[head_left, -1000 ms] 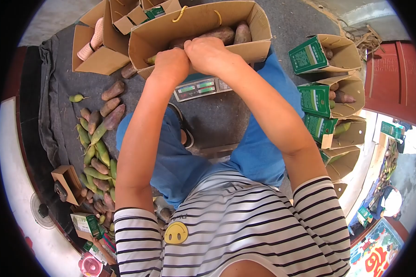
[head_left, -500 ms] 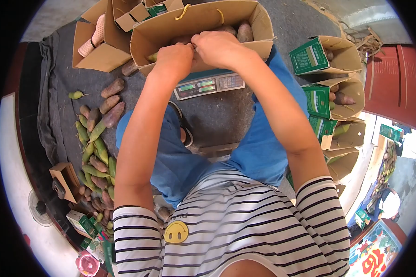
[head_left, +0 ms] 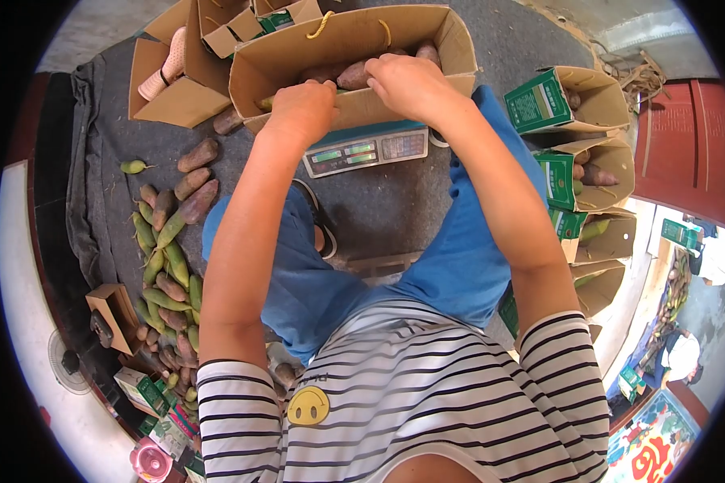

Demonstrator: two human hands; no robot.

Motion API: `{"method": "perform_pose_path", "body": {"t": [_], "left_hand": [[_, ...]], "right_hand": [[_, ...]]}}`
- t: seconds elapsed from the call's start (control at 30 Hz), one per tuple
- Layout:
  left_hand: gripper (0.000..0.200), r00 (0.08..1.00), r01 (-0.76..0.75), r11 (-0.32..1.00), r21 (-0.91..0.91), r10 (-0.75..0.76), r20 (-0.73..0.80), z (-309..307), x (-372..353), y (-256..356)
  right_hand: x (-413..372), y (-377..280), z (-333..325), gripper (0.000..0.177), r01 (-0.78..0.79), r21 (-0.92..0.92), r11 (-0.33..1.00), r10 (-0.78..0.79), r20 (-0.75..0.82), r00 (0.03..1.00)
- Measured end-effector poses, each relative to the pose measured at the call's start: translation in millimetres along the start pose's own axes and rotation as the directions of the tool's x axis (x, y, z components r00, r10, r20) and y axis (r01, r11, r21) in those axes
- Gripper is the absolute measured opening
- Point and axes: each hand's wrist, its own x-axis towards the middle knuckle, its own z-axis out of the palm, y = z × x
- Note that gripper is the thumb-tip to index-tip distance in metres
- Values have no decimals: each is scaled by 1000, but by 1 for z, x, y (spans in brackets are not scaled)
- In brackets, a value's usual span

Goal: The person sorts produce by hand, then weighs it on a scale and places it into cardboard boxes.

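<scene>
The fingers of the right hand (head_left: 411,84) bend over the near rim of the open cardboard box (head_left: 379,106) and reach the right end of a reddish radish (head_left: 352,76); whether they pinch it or only rest against it cannot be told. The fingers of the left hand (head_left: 303,110) curl over the same rim, just left of that radish, their tips hidden, so what they grip, if anything, cannot be told either.

The radish lies inside the box, between the two hands, its long axis running mostly left to right and its right end slightly farther from the person. The step in hand seems to be adjusting how the radishes sit along the near wall. The next move probably calls for a light touch, with the fingers kept clear of the rim.

The box opens upward, its long axis likewise crossing the person's front, the right end a little farther off. More radishes show at its right end, one (head_left: 428,53) pointing away from the person. Beneath the box is a scale (head_left: 366,153), its lit displays facing the person. Beyond, loose radishes (head_left: 176,264) lie on the floor to the left, and green cartons (head_left: 537,105) stand to the right.
</scene>
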Motion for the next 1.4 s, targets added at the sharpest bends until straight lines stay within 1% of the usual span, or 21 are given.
{"method": "perform_pose_path", "body": {"t": [0.1, 0.2, 0.3, 0.4, 0.6, 0.7, 0.8, 0.83, 0.97, 1.07, 1.17, 1.4], "left_hand": [[30, 1000, 10, 1000, -4, -10, 27, -1, 1, 1], [29, 999, 3, 1000, -2, -3, 34, -3, 1, 2], [28, 1000, -10, 1000, -11, 10, 6, 0, 0, 1], [28, 1000, -9, 1000, -5, 9, -1, 2, 2, 0], [28, 999, -21, 1000, -4, 21, -26, 2, 1, -1], [26, 998, -25, 1000, 15, 26, -62, 12, 7, -5], [22, 994, -32, 998, 61, 38, -99, 18, 8, -4], [19, 991, -46, 997, 64, 54, -126, 18, 7, -3], [20, 993, -62, 996, 62, 67, -99, 13, 4, 1], [20, 995, -57, 997, 52, 61, -80, 14, 6, 0], [20, 994, -54, 997, 59, 59, -93, 14, 5, 0], [21, 994, -49, 997, 67, 56, -96, 15, 5, 1]], "right_hand": [[1, -1, 1, 19, -11, -28, 1000, 12, 16, 1000], [2, -2, -1, 19, 7, -4, 1000, -7, -24, 1000], [0, 0, 0, 18, 17, -6, 1000, -17, -43, 999], [1, 1, 3, 18, 19, -26, 999, -19, -6, 1000], [0, 1, 6, 18, 26, -27, 999, -27, -23, 999], [0, 4, 10, 17, 89, 13, 996, -88, -66, 994], [-3, -1, 5, 17, 100, 43, 994, -96, -88, 991], [-3, -4, 0, 17, 62, 30, 998, -61, -27, 998], [-1, -3, 6, 17, 59, 0, 998, -59, 15, 998], [-1, -5, 8, 17, 67, 2, 998, -67, 11, 998], [-1, -7, 7, 17, 68, 3, 998, -68, 13, 998], [1, -10, 5, 17, 53, -12, 999, -52, 62, 997]]}}
